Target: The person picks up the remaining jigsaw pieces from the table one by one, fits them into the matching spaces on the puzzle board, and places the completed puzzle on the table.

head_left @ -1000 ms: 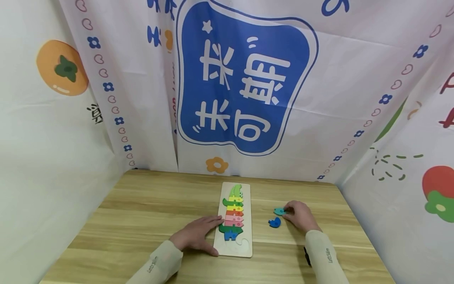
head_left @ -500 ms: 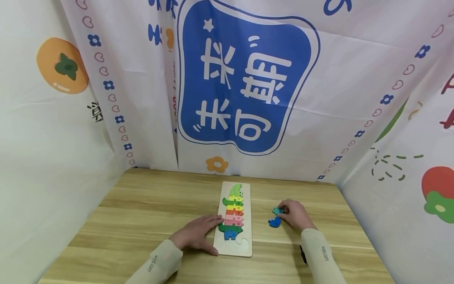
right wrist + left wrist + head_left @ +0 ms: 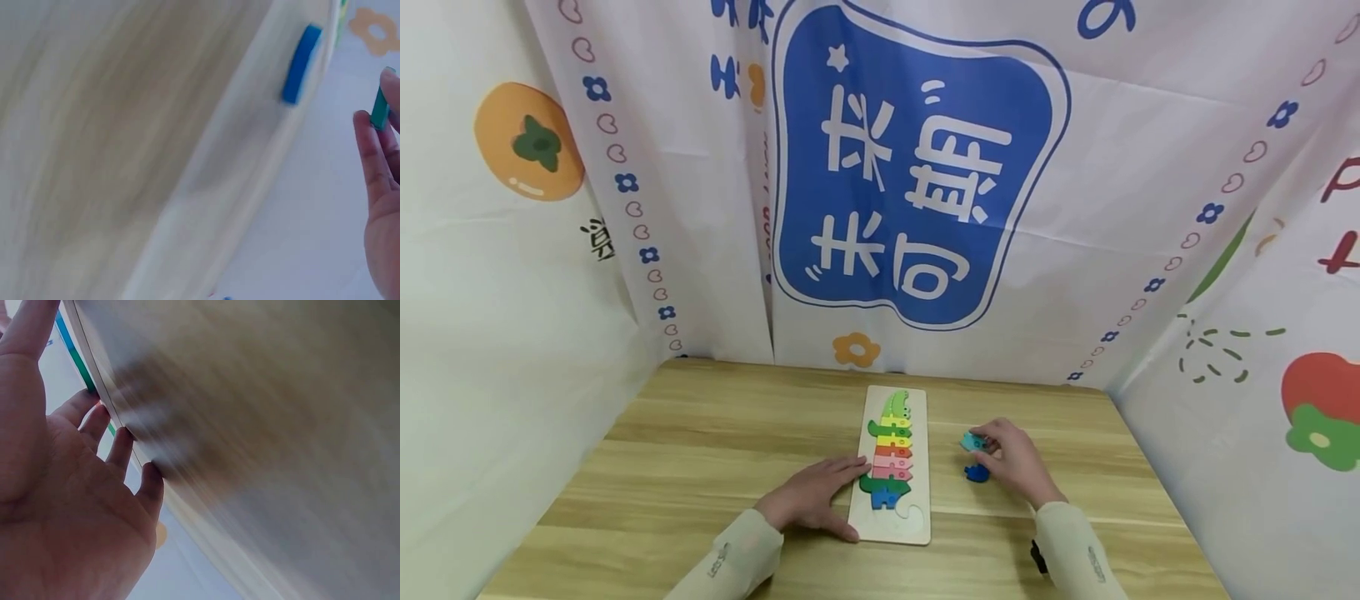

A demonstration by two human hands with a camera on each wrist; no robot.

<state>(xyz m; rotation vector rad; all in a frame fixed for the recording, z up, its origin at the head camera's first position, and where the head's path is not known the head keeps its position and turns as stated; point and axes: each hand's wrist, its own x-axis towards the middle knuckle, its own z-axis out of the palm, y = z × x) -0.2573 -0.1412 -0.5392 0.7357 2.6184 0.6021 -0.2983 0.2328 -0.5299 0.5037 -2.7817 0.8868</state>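
Observation:
A pale wooden puzzle board [image 3: 887, 532] lies on the table with a colourful crocodile [image 3: 892, 450] of several interlocking pieces on it. A curved outline shows near its bottom end. My left hand [image 3: 812, 497] rests along the board's left edge, fingers extended and thumb at the lower corner; in the left wrist view its fingertips touch that edge. To the board's right, my right hand [image 3: 1017, 465] pinches a teal puzzle piece [image 3: 380, 109] between thumb and fingers, raised off the table. A dark blue puzzle piece [image 3: 976, 473] lies just below that hand, partly hidden by it.
The wood-grain table [image 3: 700, 433] reaches back to a white printed curtain [image 3: 1120, 167] with a large blue emblem [image 3: 917, 167]. More printed fabric hangs at both sides. A black object [image 3: 1038, 557] shows by the right sleeve.
My right hand has taken hold of the teal piece, lifted it and moved left towards the board. The left hand stays at the board's edge. The dark blue piece has stayed put.

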